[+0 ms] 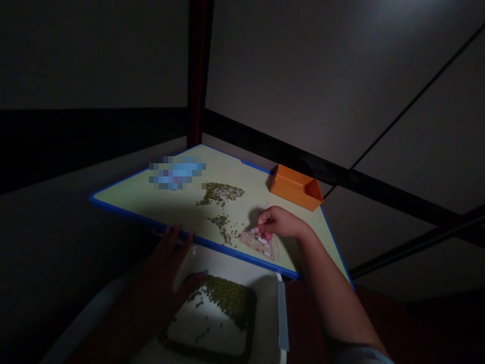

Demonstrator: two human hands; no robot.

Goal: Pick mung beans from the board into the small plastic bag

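Note:
On the pale board with a blue rim [326, 260], my right hand [282, 222] has its fingers closed on a clear pinkish protractor [271, 250] with pink and white decoration. The protractor lies flat near the board's front edge. Small green beans [223, 192] make a loose patch at the middle of the board, and a smaller scatter [220, 221] trails toward the protractor. My left hand [162, 268] is in shadow, its fingers stretched apart at the board's front edge. Its thumb reaches over a white tub [267, 313] holding more green beans [231, 298].
An orange open box [295, 187] stands at the board's back right. A blurred blue item [176, 174] lies at the back left. Pale wall panels [303, 101] and a dark red post [196, 76] rise behind. The tub sits below the board's front edge.

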